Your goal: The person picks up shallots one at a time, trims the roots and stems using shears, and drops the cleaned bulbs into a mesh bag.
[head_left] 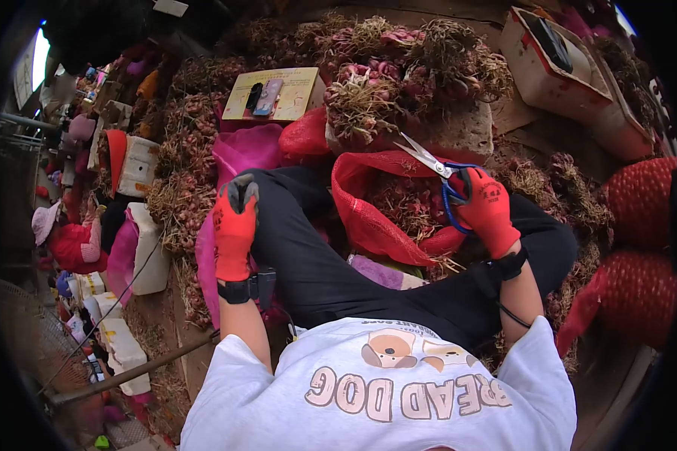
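Seemingly to point its blades away from the body, the right hand (490,214) is gripping scissors (438,166) at two o'clock, over the red bag (353,197); the left hand (235,225) is resting at nine, grip unclear.

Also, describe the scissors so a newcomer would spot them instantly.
Find the red mesh bag between the black-trousered legs. Over its upper right edge, the red-gloved right hand holds the scissors, blades apart. Their blue handles stand out from the surrounding red.
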The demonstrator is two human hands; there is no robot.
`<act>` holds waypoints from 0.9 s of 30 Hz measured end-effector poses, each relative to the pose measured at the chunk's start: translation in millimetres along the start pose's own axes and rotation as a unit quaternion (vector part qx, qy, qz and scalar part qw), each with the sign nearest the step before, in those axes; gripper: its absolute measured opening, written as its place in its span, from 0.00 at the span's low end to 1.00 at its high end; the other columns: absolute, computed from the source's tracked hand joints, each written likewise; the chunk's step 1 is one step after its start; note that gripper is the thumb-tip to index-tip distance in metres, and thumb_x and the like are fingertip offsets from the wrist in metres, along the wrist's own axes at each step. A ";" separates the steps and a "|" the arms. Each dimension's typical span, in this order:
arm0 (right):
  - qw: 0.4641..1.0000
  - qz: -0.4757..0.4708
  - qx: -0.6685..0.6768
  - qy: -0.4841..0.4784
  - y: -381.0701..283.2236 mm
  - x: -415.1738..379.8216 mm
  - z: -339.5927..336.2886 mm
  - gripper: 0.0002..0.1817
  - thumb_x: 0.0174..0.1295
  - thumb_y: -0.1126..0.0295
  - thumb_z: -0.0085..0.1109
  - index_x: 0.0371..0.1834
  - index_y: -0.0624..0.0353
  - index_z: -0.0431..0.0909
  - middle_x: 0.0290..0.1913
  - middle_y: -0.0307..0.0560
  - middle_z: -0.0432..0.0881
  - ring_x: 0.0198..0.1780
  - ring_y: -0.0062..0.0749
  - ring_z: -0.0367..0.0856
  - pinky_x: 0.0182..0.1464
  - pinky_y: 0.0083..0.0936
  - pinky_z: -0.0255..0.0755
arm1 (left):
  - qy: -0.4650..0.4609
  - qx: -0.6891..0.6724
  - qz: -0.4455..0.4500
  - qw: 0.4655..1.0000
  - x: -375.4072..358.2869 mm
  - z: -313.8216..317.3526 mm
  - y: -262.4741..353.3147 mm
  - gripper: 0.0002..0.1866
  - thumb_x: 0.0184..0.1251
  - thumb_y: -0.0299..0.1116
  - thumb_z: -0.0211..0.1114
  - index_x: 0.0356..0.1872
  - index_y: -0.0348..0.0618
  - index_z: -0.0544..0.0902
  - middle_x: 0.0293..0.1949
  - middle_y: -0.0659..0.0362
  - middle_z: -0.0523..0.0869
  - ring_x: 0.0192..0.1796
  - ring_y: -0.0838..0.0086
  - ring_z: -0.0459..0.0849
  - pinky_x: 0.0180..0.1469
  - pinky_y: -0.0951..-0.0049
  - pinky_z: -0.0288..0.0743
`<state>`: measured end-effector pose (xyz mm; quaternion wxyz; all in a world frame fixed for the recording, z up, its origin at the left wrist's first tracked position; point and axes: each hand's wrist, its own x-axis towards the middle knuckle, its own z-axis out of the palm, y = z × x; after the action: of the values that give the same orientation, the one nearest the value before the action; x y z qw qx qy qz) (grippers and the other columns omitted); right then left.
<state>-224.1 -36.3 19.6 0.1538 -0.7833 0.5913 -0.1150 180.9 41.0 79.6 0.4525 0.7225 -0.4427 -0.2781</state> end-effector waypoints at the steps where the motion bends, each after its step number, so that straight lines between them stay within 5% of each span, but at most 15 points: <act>1: 1.000 -0.007 0.008 0.025 -0.4 6.2 -10.6 0.26 0.42 0.62 0.69 0.46 0.55 0.73 0.45 0.49 0.79 0.45 0.48 0.79 0.45 0.39 0.74 | -0.007 -0.008 0.058 0.998 11.1 21.2 4.0 0.12 0.63 0.24 0.62 0.47 0.40 0.78 0.35 0.64 0.82 0.32 0.85 0.78 0.34 0.84 0.72; 2: 0.998 -0.015 0.016 0.051 -2.2 12.9 -23.5 0.26 0.41 0.62 0.69 0.46 0.55 0.73 0.45 0.49 0.79 0.45 0.49 0.79 0.46 0.39 0.74 | -0.013 -0.017 0.117 0.993 19.6 42.4 10.1 0.11 0.63 0.25 0.62 0.47 0.40 0.78 0.35 0.64 0.82 0.31 0.85 0.78 0.32 0.84 0.72; 4: 0.998 -0.012 0.028 0.059 -4.7 24.4 -46.2 0.24 0.46 0.60 0.67 0.47 0.54 0.73 0.44 0.50 0.79 0.46 0.49 0.79 0.46 0.39 0.74 | -0.108 -0.010 0.061 0.992 18.6 80.0 49.8 0.11 0.63 0.26 0.63 0.46 0.39 0.78 0.34 0.63 0.83 0.31 0.84 0.79 0.32 0.80 0.72; 6: 0.996 -0.010 0.034 0.085 6.3 34.9 -45.5 0.23 0.48 0.59 0.66 0.47 0.53 0.73 0.44 0.50 0.80 0.47 0.49 0.79 0.46 0.38 0.74 | -0.179 -0.036 0.153 0.971 32.5 121.0 40.7 0.11 0.65 0.30 0.63 0.45 0.39 0.79 0.32 0.60 0.82 0.32 0.82 0.80 0.34 0.78 0.73; 8: 0.998 0.037 0.032 0.041 24.1 39.0 -28.1 0.23 0.50 0.55 0.63 0.47 0.55 0.73 0.47 0.50 0.79 0.48 0.48 0.79 0.47 0.38 0.74 | -0.337 0.024 0.033 0.941 46.3 151.6 21.5 0.14 0.67 0.30 0.61 0.51 0.39 0.77 0.36 0.67 0.82 0.36 0.86 0.76 0.38 0.83 0.71; 10: 0.996 0.079 0.003 0.027 44.8 38.1 0.4 0.24 0.50 0.54 0.63 0.48 0.55 0.73 0.48 0.49 0.80 0.48 0.47 0.80 0.48 0.39 0.74 | -0.370 0.050 0.091 0.923 39.6 181.7 21.5 0.14 0.65 0.31 0.62 0.50 0.39 0.78 0.36 0.66 0.83 0.38 0.85 0.78 0.40 0.80 0.72; 11: 0.996 0.082 -0.032 -0.001 50.4 34.8 5.6 0.25 0.50 0.54 0.62 0.48 0.55 0.73 0.48 0.48 0.80 0.48 0.47 0.80 0.48 0.40 0.74 | -0.340 0.154 0.176 0.911 38.3 192.6 21.3 0.14 0.64 0.32 0.63 0.48 0.39 0.79 0.36 0.62 0.84 0.38 0.81 0.79 0.42 0.76 0.73; 14: 0.996 0.085 -0.013 -0.026 51.2 33.7 1.3 0.25 0.48 0.55 0.63 0.48 0.54 0.74 0.48 0.48 0.79 0.48 0.47 0.80 0.48 0.39 0.74 | -0.312 0.140 0.215 0.915 57.5 218.8 45.0 0.14 0.64 0.34 0.63 0.47 0.38 0.80 0.36 0.58 0.85 0.38 0.75 0.81 0.43 0.73 0.74; 15: 0.997 0.076 -0.001 -0.014 53.4 32.7 0.9 0.25 0.48 0.55 0.64 0.47 0.54 0.74 0.48 0.48 0.79 0.47 0.47 0.80 0.47 0.39 0.74 | -0.286 0.073 0.208 0.933 84.4 233.6 31.0 0.16 0.59 0.39 0.66 0.46 0.46 0.80 0.39 0.53 0.85 0.41 0.60 0.83 0.45 0.65 0.75; 20: 0.998 0.064 -0.015 -0.006 50.5 31.8 -14.9 0.24 0.46 0.56 0.65 0.45 0.53 0.73 0.46 0.47 0.79 0.47 0.45 0.80 0.46 0.38 0.75 | -0.013 0.031 0.278 0.960 210.7 233.7 52.2 0.11 0.62 0.38 0.63 0.40 0.42 0.81 0.32 0.52 0.86 0.35 0.59 0.84 0.41 0.66 0.75; 24: 0.999 0.043 -0.015 0.013 46.3 31.3 -16.8 0.23 0.44 0.60 0.67 0.44 0.54 0.74 0.43 0.47 0.79 0.45 0.46 0.80 0.44 0.38 0.75 | -0.080 0.311 0.149 0.935 266.3 225.3 46.7 0.19 0.60 0.49 0.62 0.38 0.43 0.83 0.35 0.50 0.86 0.40 0.52 0.83 0.43 0.59 0.74; 27: 1.000 0.015 -0.019 0.001 42.9 31.0 -18.0 0.24 0.43 0.59 0.67 0.44 0.54 0.73 0.44 0.47 0.78 0.45 0.46 0.79 0.45 0.38 0.74 | -0.192 0.360 0.113 0.906 328.8 250.7 -27.5 0.29 0.56 0.58 0.62 0.45 0.42 0.83 0.47 0.44 0.84 0.53 0.51 0.80 0.54 0.60 0.73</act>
<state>-260.3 -78.8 20.0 0.1402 -0.7771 0.6050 -0.1026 139.5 -348.8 -54.8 0.0962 0.7140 -0.6697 -0.1802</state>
